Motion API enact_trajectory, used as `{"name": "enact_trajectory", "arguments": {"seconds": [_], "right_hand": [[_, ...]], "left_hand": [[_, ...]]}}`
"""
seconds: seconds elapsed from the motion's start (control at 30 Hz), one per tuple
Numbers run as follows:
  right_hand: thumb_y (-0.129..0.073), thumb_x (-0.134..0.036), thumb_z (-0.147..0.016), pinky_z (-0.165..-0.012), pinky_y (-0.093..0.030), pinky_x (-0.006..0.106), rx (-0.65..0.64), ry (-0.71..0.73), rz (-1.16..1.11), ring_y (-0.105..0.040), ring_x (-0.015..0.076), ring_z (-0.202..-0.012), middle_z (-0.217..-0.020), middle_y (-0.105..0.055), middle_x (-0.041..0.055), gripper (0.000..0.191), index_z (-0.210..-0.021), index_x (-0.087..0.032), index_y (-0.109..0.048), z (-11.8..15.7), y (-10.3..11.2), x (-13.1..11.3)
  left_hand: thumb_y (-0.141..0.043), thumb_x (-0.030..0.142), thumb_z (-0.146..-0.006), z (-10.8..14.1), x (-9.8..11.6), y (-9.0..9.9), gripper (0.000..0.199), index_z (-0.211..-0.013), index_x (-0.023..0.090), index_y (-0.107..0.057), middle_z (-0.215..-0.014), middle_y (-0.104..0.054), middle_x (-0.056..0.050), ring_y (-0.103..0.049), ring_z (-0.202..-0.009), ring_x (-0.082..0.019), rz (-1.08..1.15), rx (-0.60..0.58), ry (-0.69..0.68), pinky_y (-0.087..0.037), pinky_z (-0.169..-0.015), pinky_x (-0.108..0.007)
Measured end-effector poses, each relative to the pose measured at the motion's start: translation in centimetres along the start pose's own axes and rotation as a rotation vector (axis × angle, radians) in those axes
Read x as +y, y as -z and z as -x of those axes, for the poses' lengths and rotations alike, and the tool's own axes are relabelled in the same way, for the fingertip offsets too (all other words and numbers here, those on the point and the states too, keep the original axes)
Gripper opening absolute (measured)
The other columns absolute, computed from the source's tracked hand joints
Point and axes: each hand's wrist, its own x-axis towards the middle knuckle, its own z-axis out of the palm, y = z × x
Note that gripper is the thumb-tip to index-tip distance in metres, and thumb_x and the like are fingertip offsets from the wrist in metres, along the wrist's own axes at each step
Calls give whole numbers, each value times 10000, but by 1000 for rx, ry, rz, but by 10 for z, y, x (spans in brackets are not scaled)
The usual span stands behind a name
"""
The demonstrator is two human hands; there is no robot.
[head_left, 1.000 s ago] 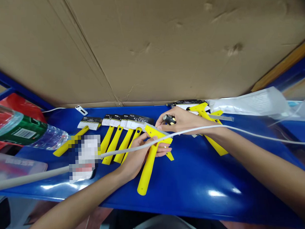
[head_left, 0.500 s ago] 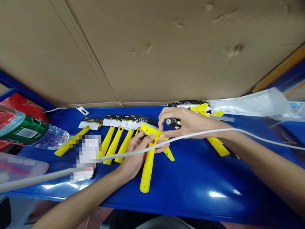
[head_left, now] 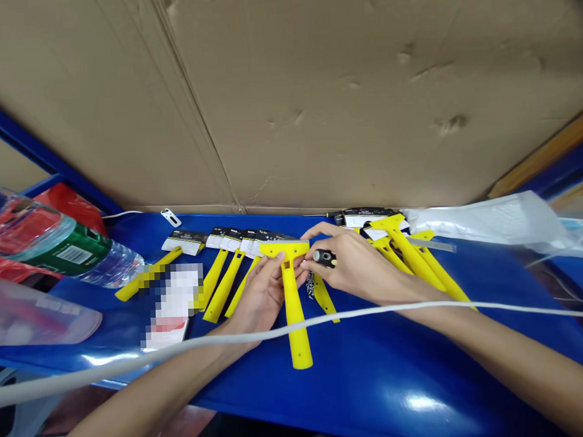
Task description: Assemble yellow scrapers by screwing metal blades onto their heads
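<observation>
My left hand (head_left: pixel 264 294) holds a yellow scraper (head_left: pixel 296 314) by its head, its handle pointing down toward me. Close on the right, my right hand (head_left: pixel 353 261) is closed around a black-handled screwdriver (head_left: pixel 325 258), and its fingertips are at the right end of the scraper head. Beneath my hands lie another yellow piece (head_left: pixel 325 300) and a small heap of screws (head_left: pixel 311 285), partly hidden. Several yellow scrapers with black and white covers (head_left: pixel 223 284) lie left of my left hand. More yellow scrapers (head_left: pixel 417 259) lie beyond my right wrist.
A white cable (head_left: pixel 395 309) crosses in front of my forearms. At the left are a bottle (head_left: pixel 77 253), a clear container (head_left: pixel 46 316) and a blurred-out phone-like object (head_left: pixel 173 305). Clear plastic packaging (head_left: pixel 487 221) lies at the back right, below a cardboard wall (head_left: pixel 316 103).
The held scraper has turned so that its head is level and its handle hangs straighter. My right hand has shifted slightly down, and the screws now show. The whole view has shifted a little.
</observation>
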Motion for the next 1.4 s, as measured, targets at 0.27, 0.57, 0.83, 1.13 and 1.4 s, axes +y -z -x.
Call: {"name": "enact_trajectory", "arguments": {"seconds": [0.27,0.57,0.83,1.13,1.4], "right_hand": [[-716,-137,-929,-929,-606,400,142,-1,-151,-782,254,-1008,-1170,-804,91,111,-848,-185,-777,-4,-15,6],[-616,-220,-1019,-950,-576,394,66,233,-49,-730,275,-1157,-1386,-683,141,81,-1070,-205,-677,-4,-3,24],[-612,-269,-1057,-923,-555,372,-108,266,-50,-731,250,-1078,-1307,-706,119,149,-1163,-187,-677,-8,14,27],[-607,-302,-1084,-862,-533,345,-169,385,34,-718,235,-1033,-1304,-700,108,127,-1094,-194,-672,-4,24,38],[-566,-392,-1112,-846,-530,348,-141,372,23,-719,218,-1013,-1375,-668,115,193,-1124,-216,-644,0,36,32]], "left_hand": [[-709,227,-1004,-5,-3,8,277,-1230,78,-768,-1158,-835,-172,-799,-1141,-274,25,-42,2,-571,-1168,-457],[-698,293,-1021,-2,8,2,379,-1341,93,-729,-1268,-808,-179,-755,-1258,-299,34,-83,24,-554,-1188,-454],[-742,280,-992,2,6,-2,357,-1298,96,-744,-1262,-803,-179,-755,-1252,-306,-16,-102,48,-550,-1193,-444],[-671,290,-1047,2,5,1,350,-1319,80,-738,-1343,-772,-202,-753,-1260,-284,-35,-157,80,-549,-1194,-405],[-683,282,-1037,4,7,-4,367,-1338,76,-726,-1341,-772,-221,-759,-1252,-307,-45,-108,66,-560,-1179,-428]]}}
